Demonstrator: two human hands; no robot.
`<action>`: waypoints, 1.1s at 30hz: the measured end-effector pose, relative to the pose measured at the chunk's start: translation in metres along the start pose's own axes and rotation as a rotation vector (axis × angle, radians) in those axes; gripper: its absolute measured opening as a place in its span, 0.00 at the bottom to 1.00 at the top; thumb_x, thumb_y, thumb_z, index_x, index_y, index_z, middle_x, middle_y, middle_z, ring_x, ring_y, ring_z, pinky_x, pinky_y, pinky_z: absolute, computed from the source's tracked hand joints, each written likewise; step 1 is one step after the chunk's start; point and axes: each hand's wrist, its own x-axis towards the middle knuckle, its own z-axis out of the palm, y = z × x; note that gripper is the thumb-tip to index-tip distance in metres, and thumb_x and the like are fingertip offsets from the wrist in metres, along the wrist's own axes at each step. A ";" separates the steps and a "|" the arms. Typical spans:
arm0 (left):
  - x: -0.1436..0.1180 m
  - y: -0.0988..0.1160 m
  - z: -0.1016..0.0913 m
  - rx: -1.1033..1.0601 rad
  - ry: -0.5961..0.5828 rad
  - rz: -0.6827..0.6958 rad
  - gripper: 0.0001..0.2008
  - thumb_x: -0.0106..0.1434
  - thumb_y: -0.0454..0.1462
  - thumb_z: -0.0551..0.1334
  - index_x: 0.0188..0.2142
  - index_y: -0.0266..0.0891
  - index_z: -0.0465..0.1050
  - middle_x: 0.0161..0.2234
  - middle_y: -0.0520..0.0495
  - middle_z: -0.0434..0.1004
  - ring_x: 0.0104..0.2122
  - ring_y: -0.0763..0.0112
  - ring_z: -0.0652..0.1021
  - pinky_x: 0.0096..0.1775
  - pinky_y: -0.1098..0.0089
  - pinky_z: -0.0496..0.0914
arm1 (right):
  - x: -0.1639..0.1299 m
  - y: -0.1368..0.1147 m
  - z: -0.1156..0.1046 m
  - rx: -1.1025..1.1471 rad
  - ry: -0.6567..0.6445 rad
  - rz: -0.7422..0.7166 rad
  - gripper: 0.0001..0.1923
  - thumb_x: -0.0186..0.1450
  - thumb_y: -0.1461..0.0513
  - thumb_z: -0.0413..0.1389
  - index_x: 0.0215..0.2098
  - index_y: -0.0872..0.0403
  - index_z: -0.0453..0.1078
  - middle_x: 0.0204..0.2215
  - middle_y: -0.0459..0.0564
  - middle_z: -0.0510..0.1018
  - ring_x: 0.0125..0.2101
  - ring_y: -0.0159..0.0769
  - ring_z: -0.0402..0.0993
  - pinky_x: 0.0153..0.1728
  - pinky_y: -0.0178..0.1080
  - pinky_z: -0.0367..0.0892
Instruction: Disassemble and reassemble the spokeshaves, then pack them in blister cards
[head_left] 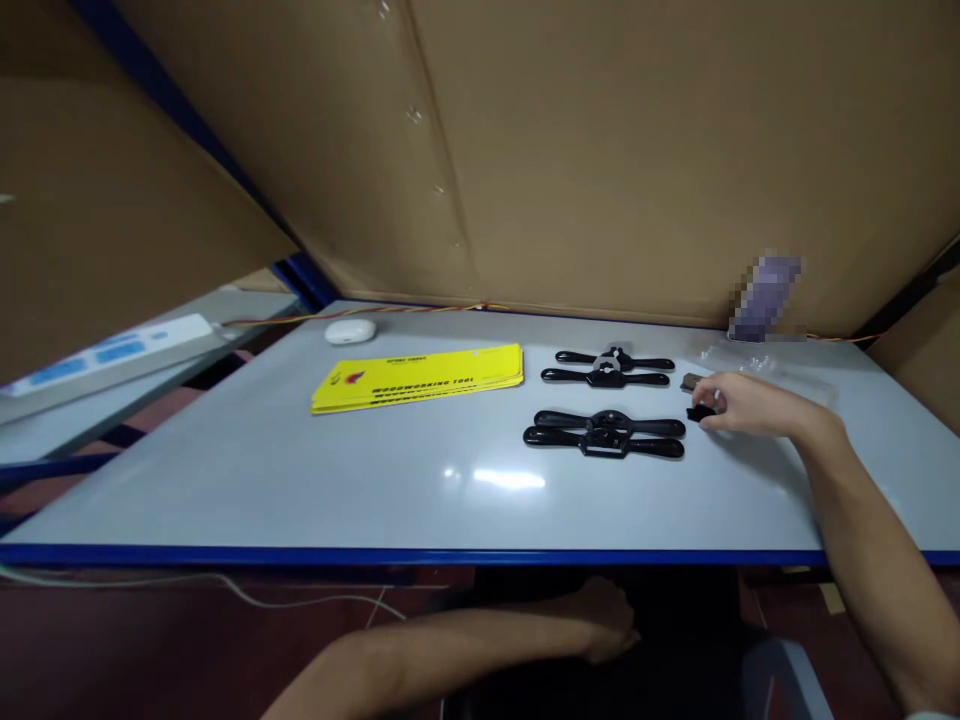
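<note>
My R hand (739, 404) is over the R part of the desk (375, 490), thumb & fingers pinched on a small blk part (699, 412). Just past those fingertips, on the far side, is a brownish flat pc (689, 382), partly hidden by my fingers. My L hand (606, 622) is down below the desk edge, nearer my body, against dark clothing; fingers look curled but it's blurry, so can't tell if it's fully closed or has anything in it.

Immed. L of my R hand: near pair of blk two-handled tools (559, 438), lying side by side w/ handles running L–R, their R ends close to the blk part. Beyond those, a bit farther from me & also L of my R hand, is the far pair (562, 376), same layout, w/ grey metal pcs (606, 366) at the middle.

Well L of my R hand, past both pairs: stack of yellow cards (420, 380), slightly fanned, top one reading "WOODWORKING TOOL". White rounded case (350, 331) just behind the cards' L part. Beyond my R hand, clear plastic (739, 358) on the desk, w/ a blurred-out purplish item (766, 298) behind it. Far L of both hands, a white pwr strip (150, 343) on another surface.
</note>
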 end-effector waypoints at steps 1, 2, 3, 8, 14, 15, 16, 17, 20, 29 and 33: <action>0.007 -0.007 -0.001 -0.001 -0.060 -0.065 0.25 0.74 0.47 0.57 0.26 0.35 0.81 0.28 0.33 0.83 0.33 0.43 0.85 0.35 0.54 0.76 | 0.000 0.000 -0.001 -0.001 -0.006 0.010 0.17 0.60 0.56 0.60 0.45 0.53 0.77 0.41 0.55 0.82 0.37 0.45 0.78 0.39 0.44 0.68; 0.011 -0.013 -0.002 -0.011 -0.120 -0.102 0.30 0.75 0.51 0.55 0.25 0.35 0.80 0.27 0.34 0.82 0.32 0.43 0.85 0.36 0.53 0.77 | 0.000 0.000 -0.001 0.000 -0.010 0.020 0.16 0.59 0.56 0.60 0.45 0.53 0.77 0.41 0.55 0.82 0.37 0.45 0.78 0.39 0.44 0.68; 0.013 -0.017 -0.003 -0.034 -0.208 -0.142 0.34 0.74 0.57 0.54 0.24 0.35 0.80 0.25 0.35 0.81 0.29 0.45 0.84 0.36 0.53 0.77 | -0.001 0.000 -0.002 0.005 -0.013 0.028 0.16 0.59 0.57 0.60 0.44 0.53 0.78 0.40 0.55 0.82 0.37 0.45 0.78 0.39 0.44 0.69; 0.017 -0.027 0.008 -0.469 -0.654 -0.335 0.46 0.68 0.71 0.45 0.25 0.34 0.80 0.19 0.35 0.77 0.20 0.55 0.80 0.31 0.59 0.76 | -0.002 0.002 -0.003 0.025 -0.013 0.049 0.13 0.58 0.57 0.60 0.41 0.52 0.77 0.38 0.53 0.82 0.36 0.44 0.78 0.38 0.43 0.69; 0.032 -0.034 0.025 -0.623 -0.723 -0.334 0.36 0.78 0.52 0.41 0.37 0.34 0.82 0.19 0.41 0.76 0.17 0.61 0.78 0.27 0.66 0.71 | 0.000 0.010 0.002 -0.034 0.009 0.066 0.13 0.54 0.58 0.61 0.38 0.49 0.75 0.37 0.51 0.82 0.34 0.42 0.77 0.35 0.43 0.67; 0.034 -0.033 0.026 -0.628 -0.731 -0.342 0.33 0.77 0.52 0.45 0.34 0.34 0.82 0.18 0.41 0.76 0.17 0.60 0.78 0.26 0.65 0.71 | 0.000 0.011 0.003 -0.036 0.012 0.070 0.13 0.54 0.58 0.61 0.38 0.49 0.75 0.37 0.50 0.82 0.33 0.42 0.77 0.34 0.43 0.67; 0.034 -0.033 0.027 -0.635 -0.734 -0.352 0.32 0.76 0.53 0.49 0.30 0.34 0.80 0.18 0.40 0.76 0.17 0.60 0.77 0.26 0.65 0.72 | 0.001 0.012 0.003 -0.034 0.015 0.075 0.13 0.54 0.58 0.61 0.38 0.49 0.75 0.36 0.50 0.82 0.33 0.42 0.77 0.34 0.43 0.67; 0.035 -0.032 0.028 -0.644 -0.733 -0.363 0.32 0.74 0.55 0.52 0.25 0.34 0.78 0.18 0.39 0.76 0.17 0.60 0.77 0.26 0.64 0.72 | 0.001 0.012 0.003 -0.027 0.016 0.080 0.13 0.54 0.58 0.61 0.38 0.49 0.75 0.36 0.50 0.82 0.33 0.42 0.77 0.34 0.43 0.67; 0.036 -0.029 0.029 -0.682 -0.691 -0.383 0.29 0.72 0.50 0.59 0.18 0.37 0.71 0.18 0.41 0.75 0.17 0.63 0.76 0.26 0.66 0.72 | 0.002 0.011 0.003 -0.020 0.022 0.076 0.13 0.54 0.59 0.61 0.39 0.49 0.75 0.37 0.50 0.82 0.34 0.43 0.77 0.34 0.43 0.67; 0.001 -0.026 0.013 -0.755 -0.326 -0.465 0.25 0.70 0.40 0.59 0.16 0.38 0.64 0.12 0.52 0.63 0.15 0.72 0.65 0.25 0.69 0.63 | -0.005 0.002 -0.005 0.003 0.106 0.054 0.15 0.63 0.50 0.59 0.43 0.49 0.74 0.35 0.50 0.82 0.33 0.43 0.77 0.34 0.43 0.67; -0.023 -0.025 0.005 -0.836 -0.237 -0.516 0.26 0.68 0.49 0.61 0.17 0.40 0.62 0.12 0.55 0.59 0.12 0.74 0.60 0.22 0.69 0.59 | -0.002 0.009 -0.003 -0.008 0.327 0.044 0.19 0.69 0.48 0.53 0.48 0.50 0.75 0.39 0.53 0.83 0.35 0.45 0.78 0.36 0.46 0.69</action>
